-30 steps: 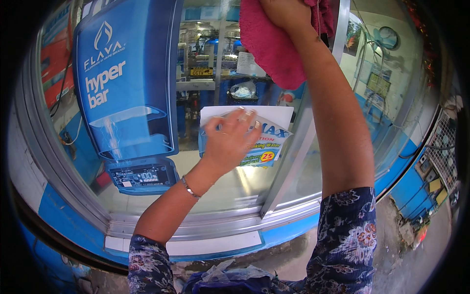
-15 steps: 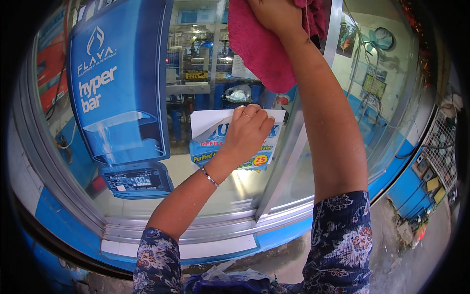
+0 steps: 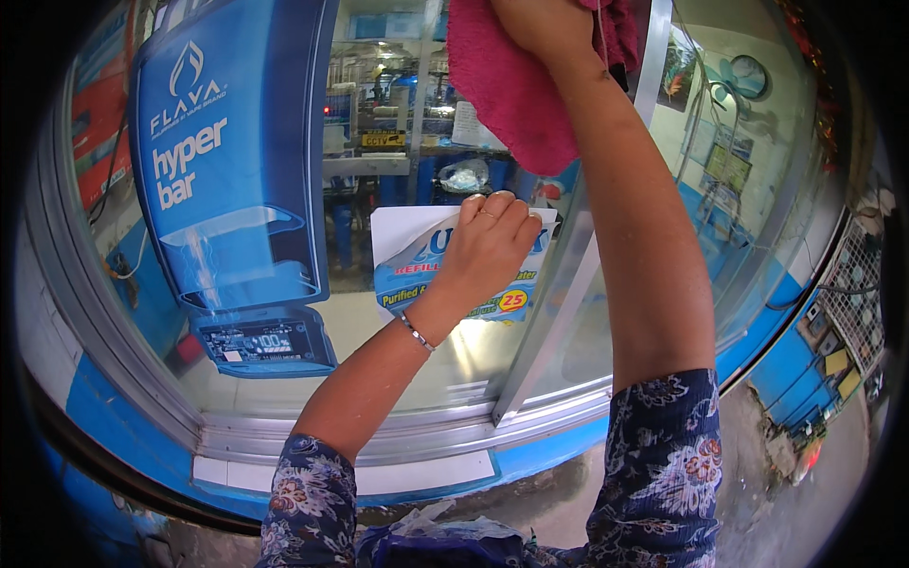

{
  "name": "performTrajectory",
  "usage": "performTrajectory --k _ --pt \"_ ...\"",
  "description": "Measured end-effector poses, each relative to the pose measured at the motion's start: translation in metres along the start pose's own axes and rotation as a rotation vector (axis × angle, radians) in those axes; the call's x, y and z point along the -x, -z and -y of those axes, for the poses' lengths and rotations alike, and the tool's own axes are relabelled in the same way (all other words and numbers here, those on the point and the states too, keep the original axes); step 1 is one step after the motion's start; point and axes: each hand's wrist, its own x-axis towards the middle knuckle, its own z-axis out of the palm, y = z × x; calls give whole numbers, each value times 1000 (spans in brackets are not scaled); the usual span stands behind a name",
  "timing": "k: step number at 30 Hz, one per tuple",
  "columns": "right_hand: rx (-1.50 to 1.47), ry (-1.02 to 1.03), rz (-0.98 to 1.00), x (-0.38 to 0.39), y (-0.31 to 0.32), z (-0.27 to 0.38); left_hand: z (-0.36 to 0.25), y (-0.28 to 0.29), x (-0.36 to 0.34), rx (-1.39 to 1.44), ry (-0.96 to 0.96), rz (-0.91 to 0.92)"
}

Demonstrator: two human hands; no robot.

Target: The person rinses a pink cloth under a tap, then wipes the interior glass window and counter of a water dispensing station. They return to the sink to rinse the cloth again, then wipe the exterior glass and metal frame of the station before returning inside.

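- Sleeves (image 3: 660, 464): dark blue, floral, both cut off by the lower edge. A bunched dark item (image 3: 440, 549) between them is likewise cut off and not identifiable.
- Left hand (image 3: 485, 251): fingers bent well in, back of the hand to the camera, against the upper part of the printed sheet (image 3: 407, 284). Thumb and fingertips hidden; whether the sheet is pinched cannot be told. Bracelet (image 3: 414, 331) at the wrist.
- Printed sheet: in front of the glass, left of the metal upright (image 3: 544, 341). Upper left edge curls down, exposing a white sheet (image 3: 398, 221). Hand and wrist cover part of the lettering.
- Right hand (image 3: 542, 28): raised, on the pink cloth (image 3: 516, 118). Upper edge cuts off the fingers; degree of closure cannot be told. A small dark object (image 3: 618, 74) beside the cloth is unclear.
- Blue poster (image 3: 227, 180): left of the printed sheet, top cut off.
- Behind the glass: clear bag (image 3: 464, 175), contents indistinct; shelving partly hidden by the cloth.
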Motion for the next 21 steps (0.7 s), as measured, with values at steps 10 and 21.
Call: performTrajectory --k 10,21 --pt "20 -1 6 2 -3 -1 0 0 -1 -26 5 -31" --pt "-6 -259 242 0 -1 2 26 74 80 -285 106 303"
